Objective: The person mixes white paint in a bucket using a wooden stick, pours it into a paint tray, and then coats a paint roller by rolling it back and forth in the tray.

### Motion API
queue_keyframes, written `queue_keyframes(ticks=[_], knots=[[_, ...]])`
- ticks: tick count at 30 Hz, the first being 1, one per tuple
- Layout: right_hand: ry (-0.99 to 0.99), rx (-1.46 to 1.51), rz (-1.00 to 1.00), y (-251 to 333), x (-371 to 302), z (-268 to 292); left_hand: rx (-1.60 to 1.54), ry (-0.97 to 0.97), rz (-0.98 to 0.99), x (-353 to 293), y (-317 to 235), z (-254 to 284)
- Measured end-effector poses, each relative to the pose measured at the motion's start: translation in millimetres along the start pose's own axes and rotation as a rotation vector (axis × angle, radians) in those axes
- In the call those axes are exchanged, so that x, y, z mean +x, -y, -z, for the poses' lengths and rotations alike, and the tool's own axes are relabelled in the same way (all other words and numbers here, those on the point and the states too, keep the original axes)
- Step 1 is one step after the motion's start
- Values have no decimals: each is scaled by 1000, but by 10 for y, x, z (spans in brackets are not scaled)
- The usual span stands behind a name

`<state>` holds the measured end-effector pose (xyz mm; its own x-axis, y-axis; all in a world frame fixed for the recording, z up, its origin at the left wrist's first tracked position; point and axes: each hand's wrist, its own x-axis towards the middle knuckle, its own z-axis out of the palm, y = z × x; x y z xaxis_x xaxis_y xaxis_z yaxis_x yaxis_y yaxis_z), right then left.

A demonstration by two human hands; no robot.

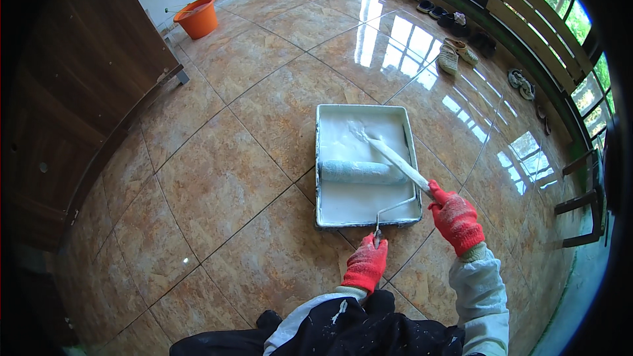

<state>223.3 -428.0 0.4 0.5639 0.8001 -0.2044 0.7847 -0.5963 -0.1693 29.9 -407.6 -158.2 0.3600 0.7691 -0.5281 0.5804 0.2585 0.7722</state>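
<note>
Both hands closed: left hand (366, 264) grips the paint roller (359, 172) handle, right hand (455, 219) a paint-coated stick (394, 157).

Count: 2 gloved hands, left (366, 265), right (456, 219). 1 tray (324, 158) just ahead of them. 1 roller (359, 172) in the tray, frame handle in the left. 1 paint-coated stick (395, 158) in the right, tip in the tray. 1 orange bucket (197, 17) far ahead-left. Shoes (456, 53) far ahead-right: roughly 5 pairs, farthest ones too small to count exactly.
</note>
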Motion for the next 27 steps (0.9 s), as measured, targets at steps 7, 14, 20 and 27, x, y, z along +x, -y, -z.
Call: queue_keyframes(ticks=[7, 14, 20, 27], knots=[[-11, -24, -108, -78, 262, -45, -66, 48, 27, 31, 4, -36], [-31, 123, 41, -19, 222, -196, -126, 88, 55, 33, 39, -105], [15, 59, -28, 31, -11, 116, -170, 115, 76, 108, 110, -120], [-10, 56, -87, -82, 206, 75, -193, 176, 109, 122, 83, -171]])
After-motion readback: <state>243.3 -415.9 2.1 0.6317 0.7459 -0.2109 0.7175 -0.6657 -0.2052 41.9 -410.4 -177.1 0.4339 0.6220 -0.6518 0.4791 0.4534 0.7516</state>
